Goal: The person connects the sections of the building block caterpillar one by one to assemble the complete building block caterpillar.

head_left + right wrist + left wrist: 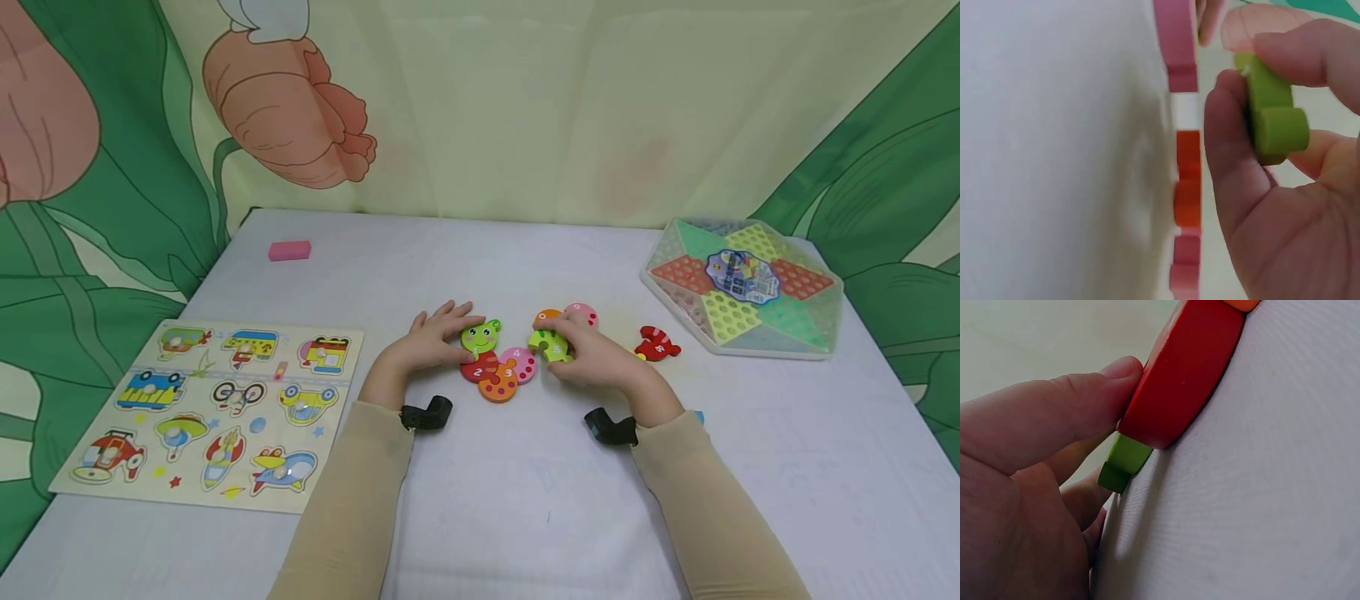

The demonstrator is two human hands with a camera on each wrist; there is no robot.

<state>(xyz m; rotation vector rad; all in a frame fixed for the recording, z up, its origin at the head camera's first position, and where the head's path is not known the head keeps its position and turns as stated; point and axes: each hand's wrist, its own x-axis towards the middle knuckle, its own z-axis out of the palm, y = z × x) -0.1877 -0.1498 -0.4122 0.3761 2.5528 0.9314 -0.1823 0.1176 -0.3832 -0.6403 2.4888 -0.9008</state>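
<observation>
A row of joined caterpillar puzzle pieces lies mid-table: a green smiling head [481,337], a red piece [478,369] marked 2, an orange piece [498,384] and a pink piece [519,364]. My left hand [431,343] rests at its left end, fingers spread. The left thumb touches the red piece [1185,375], and the fingers lie beside the green head [1125,459]. Between thumb and fingers, my right hand [603,357] pinches a green puzzle piece [550,345], held off the table in the right wrist view. Behind it lie another orange piece [547,316] and pink piece [582,313].
A red tail-like piece [657,343] lies right of my right hand. The vehicle puzzle board [247,450] covers the left side. At the back right sits a clear hexagonal box [795,325]; a pink block [289,250] lies back left. Something blue [700,417] peeks out by the right sleeve.
</observation>
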